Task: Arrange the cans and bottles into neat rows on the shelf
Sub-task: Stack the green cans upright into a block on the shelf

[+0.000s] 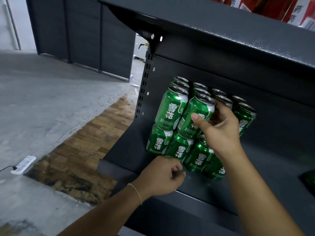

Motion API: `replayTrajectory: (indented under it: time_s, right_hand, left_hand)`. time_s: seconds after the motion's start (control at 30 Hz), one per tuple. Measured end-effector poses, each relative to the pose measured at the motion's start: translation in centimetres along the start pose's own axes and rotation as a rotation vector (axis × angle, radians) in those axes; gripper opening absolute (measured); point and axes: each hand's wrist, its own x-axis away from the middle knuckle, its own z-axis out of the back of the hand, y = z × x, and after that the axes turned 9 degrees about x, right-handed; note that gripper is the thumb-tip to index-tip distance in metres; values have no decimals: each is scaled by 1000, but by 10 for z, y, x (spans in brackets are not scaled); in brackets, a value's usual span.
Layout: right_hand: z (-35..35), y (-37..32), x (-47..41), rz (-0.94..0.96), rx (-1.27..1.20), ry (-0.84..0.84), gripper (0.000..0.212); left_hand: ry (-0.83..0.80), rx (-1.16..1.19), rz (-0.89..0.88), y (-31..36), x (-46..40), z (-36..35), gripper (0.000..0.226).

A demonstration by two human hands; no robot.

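— On the dark metal shelf, how many green cans do you count?

— Two layers. Top layer: three cans deep in the left row, three in the next, at least two in the third, two in the fourth at the far right. Bottom layer: four fronts show, the rest hidden behind them. So ten tops I can count with confidence, plus four below (anything further back I cannot tell).

— And the hands?

— Two. The right hand is on the front top can of the second row; thumb across its label, fingers curled round its far side near the rim, clamped on it. That can leans a little and touches the can to its left.

— The left hand?

— Low, at the shelf's front lip, just before the bottom cans. Its fingers are curled together into a loose fist; whether they pinch something small I cannot tell. One thin band circles that wrist.

— Anything else about?

— One upper shelf overhangs the cans, with red packages on top bearing white labels. One slotted upright stands left of the cans. On the grey floor lies one white power strip with a cord, beside a patch of worn wooden flooring.
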Motion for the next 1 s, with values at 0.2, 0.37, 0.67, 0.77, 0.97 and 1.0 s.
replayTrajectory:
  time_s: [0.2,0.37,0.67,0.77,0.97,1.0]
  right_hand:
    - [-1,3,-1,-3,24,-12,82]
    - [2,5,-1,13,92,-24,72]
    - [5,7,5,28,80,-48,66]
    - [12,9,11,23,26,-11,63]
    - [43,17,18,41,-21,117,41]
    - [50,20,19,40,-21,132,38]
  left_hand:
    - [9,-49,-34,0,0,0,16]
    - [-6,-27,0,1,0,1,17]
    - [7,7,25,5,0,1,15]
    - [44,25,23,10,0,1,14]
    - [85,41,-32,28,-1,-4,11]
    - [83,52,-45,34,-2,-7,10]
